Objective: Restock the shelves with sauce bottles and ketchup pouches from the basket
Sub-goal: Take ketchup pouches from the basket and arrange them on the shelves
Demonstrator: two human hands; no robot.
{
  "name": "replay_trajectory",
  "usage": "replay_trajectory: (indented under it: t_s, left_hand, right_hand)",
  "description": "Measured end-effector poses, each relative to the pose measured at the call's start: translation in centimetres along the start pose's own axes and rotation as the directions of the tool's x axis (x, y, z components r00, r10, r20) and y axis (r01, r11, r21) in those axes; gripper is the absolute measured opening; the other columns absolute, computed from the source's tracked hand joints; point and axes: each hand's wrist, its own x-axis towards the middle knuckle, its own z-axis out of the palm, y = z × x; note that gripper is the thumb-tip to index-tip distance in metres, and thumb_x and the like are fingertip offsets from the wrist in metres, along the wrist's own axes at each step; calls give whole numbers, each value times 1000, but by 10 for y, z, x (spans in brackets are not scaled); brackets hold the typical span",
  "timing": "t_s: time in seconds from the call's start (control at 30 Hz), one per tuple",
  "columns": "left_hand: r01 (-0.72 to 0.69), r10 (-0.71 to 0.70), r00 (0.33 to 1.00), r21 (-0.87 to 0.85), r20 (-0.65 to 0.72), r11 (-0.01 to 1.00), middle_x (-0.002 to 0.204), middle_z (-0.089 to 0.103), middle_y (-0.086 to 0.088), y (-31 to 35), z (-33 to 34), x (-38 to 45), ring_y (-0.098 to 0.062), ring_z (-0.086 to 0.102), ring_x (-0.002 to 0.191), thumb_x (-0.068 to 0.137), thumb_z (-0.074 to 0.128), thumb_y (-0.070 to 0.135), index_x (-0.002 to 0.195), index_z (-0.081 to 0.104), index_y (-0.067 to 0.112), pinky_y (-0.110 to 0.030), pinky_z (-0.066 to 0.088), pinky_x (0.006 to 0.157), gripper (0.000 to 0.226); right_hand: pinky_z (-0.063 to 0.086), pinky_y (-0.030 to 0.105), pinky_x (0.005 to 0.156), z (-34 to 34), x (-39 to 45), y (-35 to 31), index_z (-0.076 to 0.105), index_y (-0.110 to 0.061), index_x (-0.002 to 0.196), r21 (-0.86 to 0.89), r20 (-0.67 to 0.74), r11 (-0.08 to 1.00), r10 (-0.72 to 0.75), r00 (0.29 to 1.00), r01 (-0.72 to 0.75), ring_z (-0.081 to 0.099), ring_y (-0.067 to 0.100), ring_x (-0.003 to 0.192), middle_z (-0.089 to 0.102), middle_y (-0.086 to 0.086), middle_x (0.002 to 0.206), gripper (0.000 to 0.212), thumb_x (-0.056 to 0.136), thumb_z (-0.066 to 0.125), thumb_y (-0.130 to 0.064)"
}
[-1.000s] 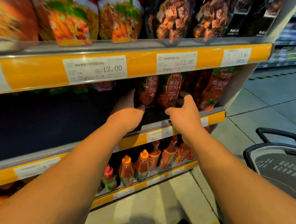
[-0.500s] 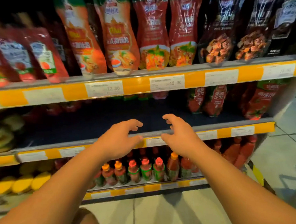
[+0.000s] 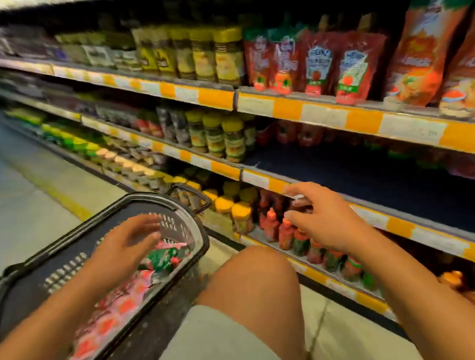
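A blurred supermarket aisle with a pale tiled floor (image 3: 15, 207) and yellow-edged shelves (image 3: 364, 121). A black basket (image 3: 64, 263) of red ketchup pouches (image 3: 117, 304) sits on the floor at left. The left hand (image 3: 123, 246) hovers over it, fingers loose; the right hand (image 3: 324, 223), fingers spread and empty, is before the sauce bottles (image 3: 290, 232).

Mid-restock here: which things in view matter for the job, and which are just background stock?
Job:
basket
ketchup pouches inside it
sauce bottles
bare shelf
left hand
right hand

Background:
yellow-lidded jars
upper-shelf jars
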Motion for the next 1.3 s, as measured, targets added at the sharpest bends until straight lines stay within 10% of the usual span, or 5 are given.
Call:
replay_trajectory:
  t_s: [0.27, 0.43, 0.97, 1.1, 1.3]
  left_hand:
    - [351, -346, 923, 3, -166, 936, 101, 74, -6, -156, -75, -56, -26, 72, 98, 91, 74, 3, 110, 70, 13, -9, 50, 72, 22]
    - [487, -490, 866, -58, -100, 872, 100, 72, 5, -203, -57, -34, -16, 71, 86, 94, 72, 18, 113, 67, 25, -40, 61, 74, 21]
    - [189, -259, 958, 410, 122, 892, 139, 50, -4, -252, 107, 92, -30, 50, 130, 77, 74, 16, 134, 52, 21, -46, 54, 91, 61]
    - [159, -206, 978, 500, 39, 851, 135, 53, -6, -257, 119, 95, -30, 51, 126, 72, 80, 13, 131, 48, 22, -46, 49, 93, 68]
    - [90, -82, 996, 409, -37, 908, 104, 69, -6, -251, 102, 101, -30, 63, 100, 92, 68, 27, 107, 63, 18, -41, 50, 82, 19]
  right_hand:
    - [41, 30, 98, 113, 35, -117, 54, -34, 141, -242, 393, 940, -134, 910, 243, 52, 14, 129, 52, -8, 144, 46, 97, 67, -39]
    - [49, 38, 102, 186, 60, -153, 54, -27, 143, -245, 509, 935, -102, 855, 257, 56, 21, 126, 55, -1, 144, 47, 98, 66, -35]
    - [48, 16, 86, 300, 102, -100, 59, -35, 131, -50, 348, 998, 53, 936, -38, 58, -4, 107, 63, -15, 118, 40, 97, 66, -16]
    - [53, 30, 88, 297, 109, -80, 60, -42, 121, -25, 298, 993, 120, 947, -118, 61, 4, 101, 65, -12, 105, 40, 95, 68, -12]
    - [49, 23, 82, 307, 118, -76, 63, -39, 115, 62, 273, 989, 111, 955, -133, 62, 1, 97, 66, -12, 102, 39, 93, 67, -7]
